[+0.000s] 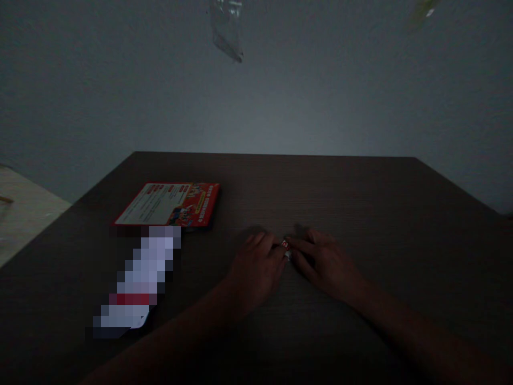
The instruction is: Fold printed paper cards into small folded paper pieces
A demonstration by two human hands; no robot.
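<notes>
Over the middle of the dark table, my left hand (256,270) and my right hand (328,262) meet fingertip to fingertip. Between them is a small red-and-white piece (285,244) with a shiny, pale lower end, too small and dim to name. The thumb and fingers of my left hand pinch its left side. From the right, my right hand's thumb and forefinger close on it. My fingers cover part of the piece.
The dark wooden table (296,187) stands against a grey wall. To the left lie a red printed card or flat box (172,206) and a pixelated, bright oblong thing (140,278) near my left forearm. A clear plastic bag (227,29) hangs on the wall.
</notes>
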